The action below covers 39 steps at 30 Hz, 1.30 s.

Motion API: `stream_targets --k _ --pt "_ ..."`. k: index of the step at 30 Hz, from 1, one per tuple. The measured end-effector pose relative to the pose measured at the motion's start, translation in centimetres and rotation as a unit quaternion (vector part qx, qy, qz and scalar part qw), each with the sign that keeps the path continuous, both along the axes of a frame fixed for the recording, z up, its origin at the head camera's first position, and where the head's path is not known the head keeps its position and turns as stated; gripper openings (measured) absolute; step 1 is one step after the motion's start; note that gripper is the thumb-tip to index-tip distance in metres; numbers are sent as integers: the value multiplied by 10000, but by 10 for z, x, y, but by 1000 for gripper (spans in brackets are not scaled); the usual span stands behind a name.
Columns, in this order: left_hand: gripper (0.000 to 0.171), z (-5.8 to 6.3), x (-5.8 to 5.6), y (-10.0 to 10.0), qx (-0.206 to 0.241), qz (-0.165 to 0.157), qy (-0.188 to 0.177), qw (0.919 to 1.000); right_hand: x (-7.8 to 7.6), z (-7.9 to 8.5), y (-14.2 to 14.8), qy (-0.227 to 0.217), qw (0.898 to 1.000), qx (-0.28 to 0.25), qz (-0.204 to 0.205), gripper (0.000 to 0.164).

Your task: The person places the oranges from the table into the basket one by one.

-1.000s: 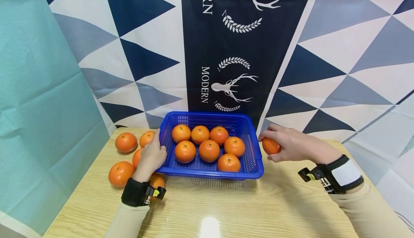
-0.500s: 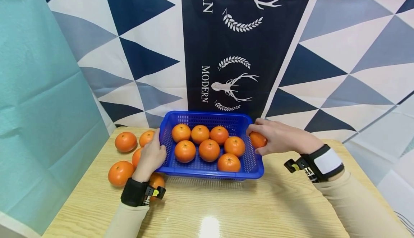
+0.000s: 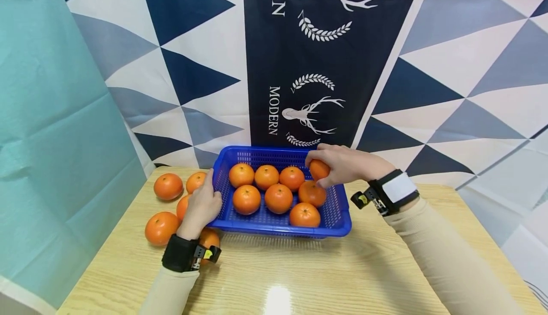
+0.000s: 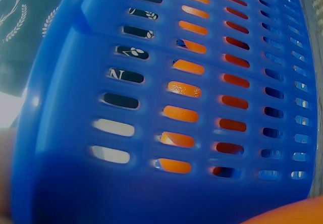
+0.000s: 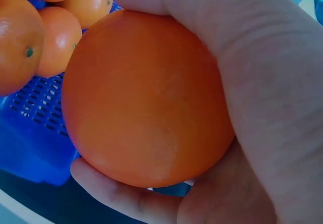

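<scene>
A blue plastic basket (image 3: 274, 231) with slotted walls stands on the table, several oranges (image 3: 278, 198) inside it. My left hand (image 3: 202, 206) holds the basket's left rim, its index finger lying along the edge; the left wrist view shows the slotted outer wall (image 4: 151, 193) close up. Over the basket's right part, my right hand (image 3: 342, 162) grips an orange (image 5: 149, 100) between thumb and fingers. In the head view this held orange overlaps the upper edge of an orange (image 3: 312, 194) lying in the basket.
Left of the basket, several loose oranges (image 3: 161, 228) lie on the wooden table (image 3: 257, 277), some partly hidden by the left hand and wrist. A patterned cloth (image 3: 205, 34) hangs right behind the basket.
My right hand has carried its orange leftward, from beside the basket across the right rim to over the inside. The left hand has stayed at the left rim.
</scene>
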<state>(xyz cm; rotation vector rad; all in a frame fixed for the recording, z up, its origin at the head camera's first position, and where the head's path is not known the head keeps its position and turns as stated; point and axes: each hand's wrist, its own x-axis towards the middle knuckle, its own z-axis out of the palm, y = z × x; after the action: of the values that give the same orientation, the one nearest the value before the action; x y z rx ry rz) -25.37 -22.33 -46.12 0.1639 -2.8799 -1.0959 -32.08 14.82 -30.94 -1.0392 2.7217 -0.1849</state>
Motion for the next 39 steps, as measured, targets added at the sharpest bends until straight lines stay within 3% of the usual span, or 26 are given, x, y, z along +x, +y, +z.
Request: stream_targets --k 7,13,21,26,39 --pt "76 -12 -10 -1 -154 23 104 9998 -21 -2 -5 -116 9998 -117 -128 43" --pt "77 -22 -16 -5 -253 106 235 9993 -27 -3 -8 -135 9997 -118 -147 42" --pt "77 -6 -6 -2 -112 49 -32 9999 -40 -12 -14 -69 9991 -347 -251 54" --pt "77 -6 -6 -3 -96 36 -41 9999 -50 -21 -15 -39 9977 -544 -405 62" --pt "77 -15 -11 -4 -276 100 168 9994 -97 -74 2 232 9949 -868 -450 61"
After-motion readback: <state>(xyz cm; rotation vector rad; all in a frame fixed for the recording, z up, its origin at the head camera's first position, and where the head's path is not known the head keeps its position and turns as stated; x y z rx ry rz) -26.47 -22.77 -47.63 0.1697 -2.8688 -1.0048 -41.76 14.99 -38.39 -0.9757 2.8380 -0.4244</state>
